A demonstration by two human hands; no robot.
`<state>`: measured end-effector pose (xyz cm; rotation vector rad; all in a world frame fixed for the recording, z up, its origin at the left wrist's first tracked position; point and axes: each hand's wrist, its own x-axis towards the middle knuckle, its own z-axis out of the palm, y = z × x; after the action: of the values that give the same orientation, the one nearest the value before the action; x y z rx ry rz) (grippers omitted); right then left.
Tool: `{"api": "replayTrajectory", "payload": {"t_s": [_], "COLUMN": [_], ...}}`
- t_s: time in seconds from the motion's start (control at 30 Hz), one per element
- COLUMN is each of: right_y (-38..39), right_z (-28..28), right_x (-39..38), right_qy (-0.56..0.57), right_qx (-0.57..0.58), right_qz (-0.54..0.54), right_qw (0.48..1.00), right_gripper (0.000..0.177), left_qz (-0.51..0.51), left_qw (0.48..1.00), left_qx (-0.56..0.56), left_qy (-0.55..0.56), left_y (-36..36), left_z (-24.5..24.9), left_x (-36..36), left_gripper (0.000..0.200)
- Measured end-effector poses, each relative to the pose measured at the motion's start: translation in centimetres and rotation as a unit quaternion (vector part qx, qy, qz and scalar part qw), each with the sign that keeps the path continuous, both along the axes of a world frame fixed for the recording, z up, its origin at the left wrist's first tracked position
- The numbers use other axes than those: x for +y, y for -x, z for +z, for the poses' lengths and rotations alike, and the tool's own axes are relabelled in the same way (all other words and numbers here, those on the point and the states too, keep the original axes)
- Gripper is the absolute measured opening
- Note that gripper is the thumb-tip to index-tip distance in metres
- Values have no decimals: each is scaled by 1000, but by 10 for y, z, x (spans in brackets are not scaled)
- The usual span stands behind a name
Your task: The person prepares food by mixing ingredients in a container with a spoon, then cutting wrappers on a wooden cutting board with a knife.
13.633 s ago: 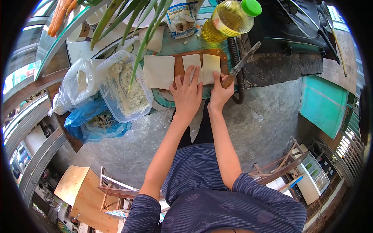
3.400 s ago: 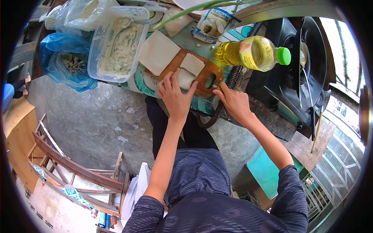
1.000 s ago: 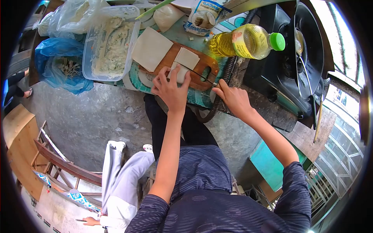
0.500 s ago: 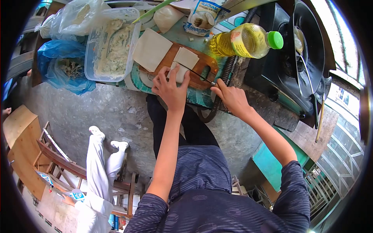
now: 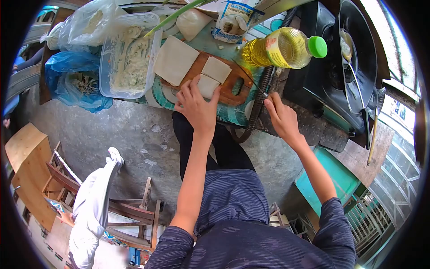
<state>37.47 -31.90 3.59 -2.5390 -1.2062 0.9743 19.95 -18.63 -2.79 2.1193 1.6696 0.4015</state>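
Observation:
My left hand point(image 5: 197, 105) is arched over the near stack of cut spring roll wrappers point(image 5: 208, 85), its thumb at the right edge and its fingers at the left. The far cut stack point(image 5: 216, 69) lies just beyond, parted from it by a narrow slit. Both lie on a wooden cutting board point(image 5: 237, 92) with a slotted handle. A larger stack of uncut wrappers point(image 5: 176, 59) overlaps the board's left end. In my right hand point(image 5: 283, 117) is a knife point(image 5: 251, 79), its blade raised off the wrappers and slanting toward the oil bottle point(image 5: 286, 48).
To the left stand a plastic tub of creamy filling point(image 5: 127, 67) and a blue plastic bag point(image 5: 74, 80). A flour packet point(image 5: 235, 21) is at the back. At right is a stove point(image 5: 318, 76) with a black wok point(image 5: 358, 54). Behind me on the left, a person in white trousers point(image 5: 92, 201) sits.
The knife has left the wrappers and moved right with my right hand. A slit between the two cut stacks now shows. My left hand stays on the near stack. The seated person's legs have shifted.

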Motion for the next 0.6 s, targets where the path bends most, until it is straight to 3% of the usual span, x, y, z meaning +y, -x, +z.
{"api": "replayTrajectory", "payload": {"t_s": [0.17,0.3,0.6], "right_y": [26,46,68], "right_z": [-5,-14,-21], "right_x": [10,28,48], "right_qy": [-81,-116,-175], "right_qx": [-39,-91,-232], "right_qz": [-48,-75,-124], "right_qw": [995,986,949], "right_gripper": [27,35,35], "left_qz": [-4,-26,-113], "left_qw": [997,997,991], "left_qx": [26,43,-28], "left_qy": [69,56,61], "left_y": [-3,-3,3], "left_z": [10,11,10], "left_x": [11,16,27], "left_gripper": [56,55,53]}}
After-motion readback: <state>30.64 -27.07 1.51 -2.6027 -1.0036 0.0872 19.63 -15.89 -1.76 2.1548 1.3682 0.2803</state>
